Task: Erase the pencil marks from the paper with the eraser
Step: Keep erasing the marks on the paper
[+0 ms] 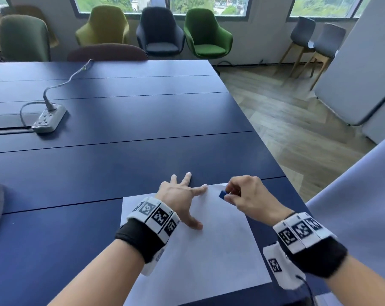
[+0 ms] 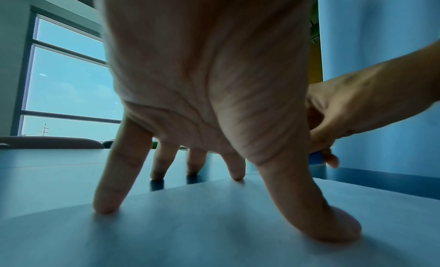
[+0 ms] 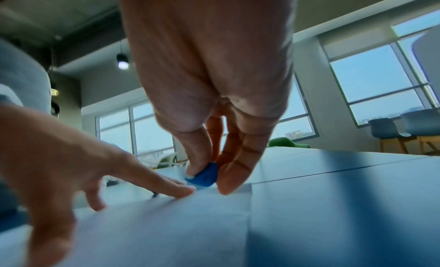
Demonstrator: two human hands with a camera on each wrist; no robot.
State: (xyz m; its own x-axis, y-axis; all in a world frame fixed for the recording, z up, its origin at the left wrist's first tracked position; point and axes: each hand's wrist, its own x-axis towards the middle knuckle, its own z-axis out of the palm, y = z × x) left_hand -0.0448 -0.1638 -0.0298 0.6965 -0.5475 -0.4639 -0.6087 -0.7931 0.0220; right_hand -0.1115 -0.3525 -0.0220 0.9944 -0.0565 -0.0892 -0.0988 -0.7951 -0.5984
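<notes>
A white sheet of paper (image 1: 209, 246) lies near the front right corner of the dark blue table (image 1: 120, 151). My left hand (image 1: 182, 195) is spread, thumb and forefinger pressing the sheet down near its far edge, the other fingertips on the table. My right hand (image 1: 242, 195) pinches a small blue eraser (image 1: 222, 194) between thumb and fingers, its tip at the paper's far right part. The right wrist view has the eraser (image 3: 204, 175) touching the paper (image 3: 166, 229) beside my left forefinger (image 3: 166, 186). No pencil marks are plain to see on the sheet.
A grey power strip (image 1: 49, 119) with its cable lies far left on the table. The table's right edge (image 1: 282, 171) runs close to my right hand, with wooden floor beyond. Armchairs (image 1: 160, 32) line the far wall under the windows.
</notes>
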